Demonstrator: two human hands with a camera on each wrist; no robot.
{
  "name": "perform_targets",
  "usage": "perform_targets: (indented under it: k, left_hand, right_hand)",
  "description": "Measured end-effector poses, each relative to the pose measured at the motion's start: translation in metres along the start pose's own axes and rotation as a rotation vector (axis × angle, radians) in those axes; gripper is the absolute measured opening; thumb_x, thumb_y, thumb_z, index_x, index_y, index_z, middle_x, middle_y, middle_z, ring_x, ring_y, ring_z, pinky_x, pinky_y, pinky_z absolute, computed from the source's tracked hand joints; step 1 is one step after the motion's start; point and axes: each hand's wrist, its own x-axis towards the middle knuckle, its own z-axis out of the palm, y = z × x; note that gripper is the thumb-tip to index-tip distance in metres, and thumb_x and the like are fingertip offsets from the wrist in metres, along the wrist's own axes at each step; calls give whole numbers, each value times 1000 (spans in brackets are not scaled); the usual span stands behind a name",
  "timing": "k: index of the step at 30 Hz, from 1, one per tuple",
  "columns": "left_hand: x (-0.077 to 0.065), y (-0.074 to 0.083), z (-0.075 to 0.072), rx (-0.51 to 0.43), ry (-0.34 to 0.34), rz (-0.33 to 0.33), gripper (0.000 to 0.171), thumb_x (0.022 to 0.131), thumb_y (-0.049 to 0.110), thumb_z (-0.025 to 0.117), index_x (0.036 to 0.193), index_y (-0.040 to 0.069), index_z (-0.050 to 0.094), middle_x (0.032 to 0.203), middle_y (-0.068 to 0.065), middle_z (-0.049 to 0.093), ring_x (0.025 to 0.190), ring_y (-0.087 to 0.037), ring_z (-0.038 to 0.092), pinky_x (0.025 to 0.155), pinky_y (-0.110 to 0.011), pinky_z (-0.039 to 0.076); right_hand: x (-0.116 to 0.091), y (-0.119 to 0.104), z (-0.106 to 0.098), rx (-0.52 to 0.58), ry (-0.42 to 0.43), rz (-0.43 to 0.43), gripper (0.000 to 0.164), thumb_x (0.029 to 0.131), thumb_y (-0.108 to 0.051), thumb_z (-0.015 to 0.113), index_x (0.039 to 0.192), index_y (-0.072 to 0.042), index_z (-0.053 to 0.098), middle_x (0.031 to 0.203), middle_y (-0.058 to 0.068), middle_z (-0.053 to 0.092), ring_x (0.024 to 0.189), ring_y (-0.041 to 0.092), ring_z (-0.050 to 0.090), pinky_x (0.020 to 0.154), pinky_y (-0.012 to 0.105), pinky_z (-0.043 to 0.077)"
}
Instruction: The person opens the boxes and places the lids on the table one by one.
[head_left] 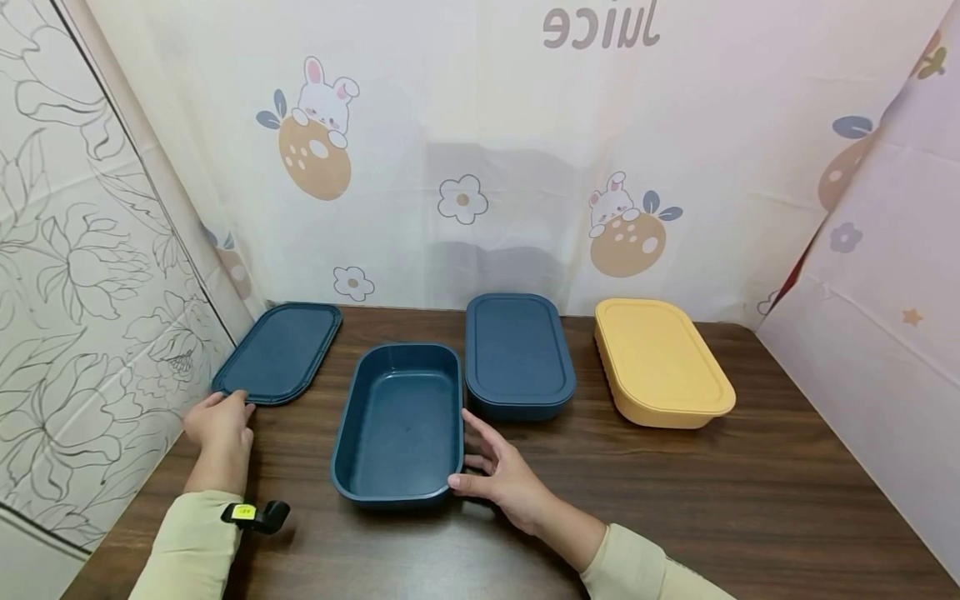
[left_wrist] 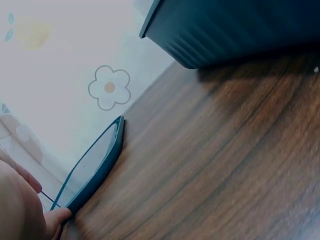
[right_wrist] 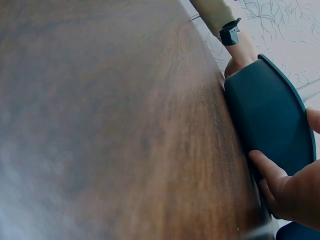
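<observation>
At the left of the table lies a flat dark blue lid (head_left: 281,350). My left hand (head_left: 221,429) pinches its near edge, and the left wrist view shows the thumb (left_wrist: 57,217) at the lid's rim. An uncovered dark blue food container (head_left: 401,433) stands in the middle, its inside bare. My right hand (head_left: 506,475) rests against its right side with fingers spread, the thumb near the front corner and the index finger at the rim. In the right wrist view the fingers (right_wrist: 270,167) touch the container's outer wall (right_wrist: 265,112).
Behind and right of the uncovered container stands a lidded blue container (head_left: 517,350). Farther right is a yellow lidded container (head_left: 663,358). A printed curtain (head_left: 465,108) hangs along the back of the wooden table (head_left: 675,500), and a flower-patterned panel (head_left: 82,250) borders the left.
</observation>
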Motion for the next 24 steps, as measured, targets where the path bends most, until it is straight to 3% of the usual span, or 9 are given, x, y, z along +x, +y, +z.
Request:
perform_targets:
  k: [4,7,11,18,24]
  left_hand:
    - [-2,-4,-1,152,-33,69,58,91,-3,57,146,6,41,156,-3,23,137,-11,33,100,-24,40]
    - [-4,-6,-2,324,-39,152,61,89,2,60,147,5,40,155,-6,28,136,-10,33,99,-21,39]
    - [-6,-7,-3,447,-54,209,60,91,7,59,147,5,40,152,-10,31,130,-12,41,99,-21,41]
    - [-7,-8,-5,570,-108,247,47,92,13,61,137,3,52,133,-6,41,102,-9,50,87,-22,51]
    - [-9,-10,-7,670,-258,261,42,95,13,59,133,-3,52,120,-5,49,100,-10,60,78,-20,54]
  right_hand:
    - [0,0,0,0,2,2,89,86,-2,73,157,-16,20,153,26,25,128,40,41,88,44,54]
    - [0,0,0,1,3,2,89,86,-2,73,156,-16,20,153,26,25,127,39,41,87,44,54]
    - [0,0,0,2,0,0,89,86,-2,73,157,-16,20,153,26,25,127,39,41,88,43,54]
    - [0,0,0,1,-1,3,90,86,-3,74,157,-16,20,153,26,25,127,38,41,88,43,54]
    - [0,-1,-1,-1,2,4,89,86,-3,74,156,-16,20,153,26,25,126,38,41,87,43,54]
